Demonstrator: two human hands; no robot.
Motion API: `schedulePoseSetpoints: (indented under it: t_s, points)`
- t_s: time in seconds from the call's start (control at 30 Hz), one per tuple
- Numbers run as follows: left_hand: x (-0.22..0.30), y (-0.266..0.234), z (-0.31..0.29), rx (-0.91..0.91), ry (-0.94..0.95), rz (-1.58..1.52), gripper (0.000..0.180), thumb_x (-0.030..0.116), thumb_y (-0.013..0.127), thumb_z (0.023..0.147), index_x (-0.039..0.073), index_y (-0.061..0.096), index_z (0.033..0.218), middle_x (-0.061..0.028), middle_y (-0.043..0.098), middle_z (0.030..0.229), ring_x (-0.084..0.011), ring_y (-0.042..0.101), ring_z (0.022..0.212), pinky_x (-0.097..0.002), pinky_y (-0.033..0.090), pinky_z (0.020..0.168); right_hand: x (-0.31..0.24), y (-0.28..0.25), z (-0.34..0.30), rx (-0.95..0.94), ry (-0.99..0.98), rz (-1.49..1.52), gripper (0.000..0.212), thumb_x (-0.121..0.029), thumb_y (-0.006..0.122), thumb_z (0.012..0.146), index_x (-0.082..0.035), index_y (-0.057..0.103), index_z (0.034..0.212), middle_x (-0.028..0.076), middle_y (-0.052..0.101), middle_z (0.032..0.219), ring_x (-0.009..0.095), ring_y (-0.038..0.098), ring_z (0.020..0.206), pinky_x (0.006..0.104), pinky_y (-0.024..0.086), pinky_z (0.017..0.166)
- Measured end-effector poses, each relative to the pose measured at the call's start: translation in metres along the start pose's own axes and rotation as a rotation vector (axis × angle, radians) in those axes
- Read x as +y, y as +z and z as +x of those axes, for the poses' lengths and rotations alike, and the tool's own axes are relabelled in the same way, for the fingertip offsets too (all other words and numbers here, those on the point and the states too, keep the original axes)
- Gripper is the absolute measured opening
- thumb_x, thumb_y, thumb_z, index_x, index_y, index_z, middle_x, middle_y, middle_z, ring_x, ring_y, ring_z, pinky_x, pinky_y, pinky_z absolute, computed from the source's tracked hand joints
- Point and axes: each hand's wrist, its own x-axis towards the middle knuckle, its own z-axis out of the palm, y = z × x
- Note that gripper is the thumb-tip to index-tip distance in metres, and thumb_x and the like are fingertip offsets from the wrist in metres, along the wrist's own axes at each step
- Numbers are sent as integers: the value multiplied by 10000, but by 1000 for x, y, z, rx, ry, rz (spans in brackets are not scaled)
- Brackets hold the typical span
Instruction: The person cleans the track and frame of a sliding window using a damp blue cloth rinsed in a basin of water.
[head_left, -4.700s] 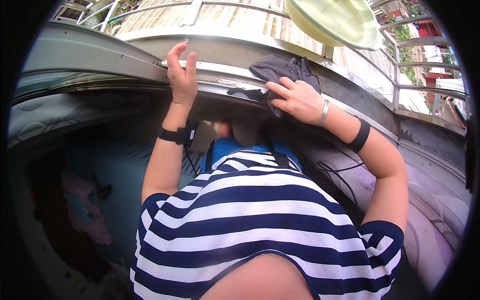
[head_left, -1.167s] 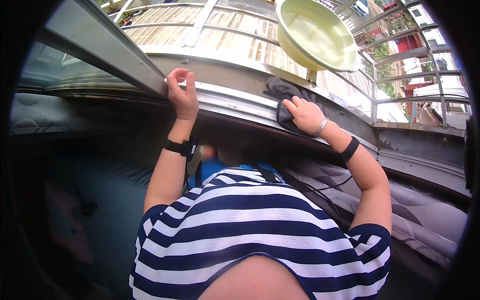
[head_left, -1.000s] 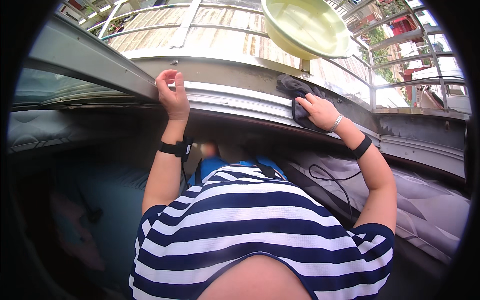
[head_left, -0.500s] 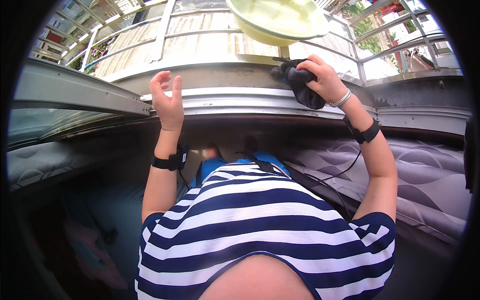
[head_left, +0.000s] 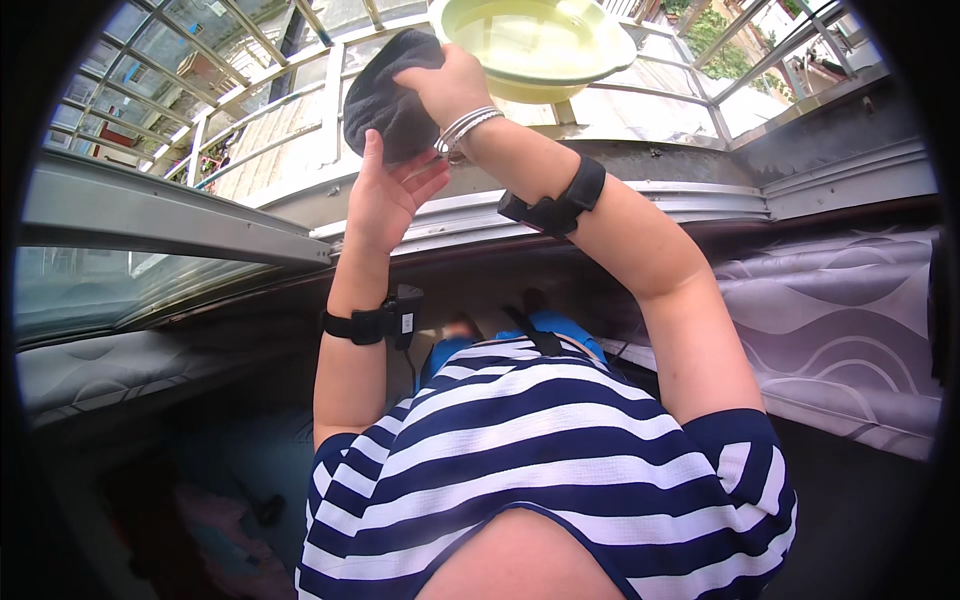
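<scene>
A dark grey cloth hangs bunched over the window sill, gripped by my right hand. The fingers of that hand are partly hidden behind the cloth and the hand's own back. Just below it, my left hand is turned palm up with its thumb raised and fingers spread. Its fingertips come close to the cloth's lower edge; whether they touch it I cannot tell. A pale yellow-green basin with clear liquid in it stands beyond my right hand, on the railing side.
A metal window frame with a glass pane juts in from the left. White railings enclose the ledge outside the sill. Patterned grey-purple curtain fabric lies along the right side.
My right hand has carried the cloth left and farther out, and the cloth is spread wider. My left hand has moved right and slightly nearer, toward the cloth.
</scene>
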Motion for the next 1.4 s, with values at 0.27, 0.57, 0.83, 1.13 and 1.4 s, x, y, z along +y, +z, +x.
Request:
schedulePoseSetpoints:
  t_s: [0.27,0.57,0.83,1.13,1.4]
  points:
    - [-8,-85,43,386,245,174,681,337,593,913,88,215,1422,-185,438,1304,-350,478,1111,-538,390,912,-2,0,-1,-173,234,427,295,-28,682,765,33,548,1020,127,643,913,234,649,728,319,531,684]
    - [8,-29,42,-223,124,-273,469,434,413,978,81,439,1286,-107,530,1247,-261,527,1148,-450,445,953,-17,21,-18,-599,173,425,291,-83,736,722,9,610,967,79,641,846,126,599,736,252,501,604]
    - [25,-48,45,-31,170,-142,473,276,287,982,-40,478,1278,-216,539,1264,-365,562,1119,-500,498,914,49,14,15,-165,115,8,561,-364,776,664,2,591,1048,255,618,1041,354,624,926,388,498,826]
    - [32,-60,66,-42,62,-108,548,375,313,983,-49,428,1310,-224,495,1308,-365,523,1178,-500,446,1005,65,37,31,-457,693,745,360,-237,800,710,-18,633,941,127,669,863,241,658,751,391,541,693]
    - [37,-26,48,45,-171,-121,779,687,331,890,96,357,1397,-176,446,1354,-379,443,1245,-627,321,1027,47,43,34,-289,-442,-260,344,-342,718,700,-61,613,869,138,616,848,320,596,821,384,486,734]
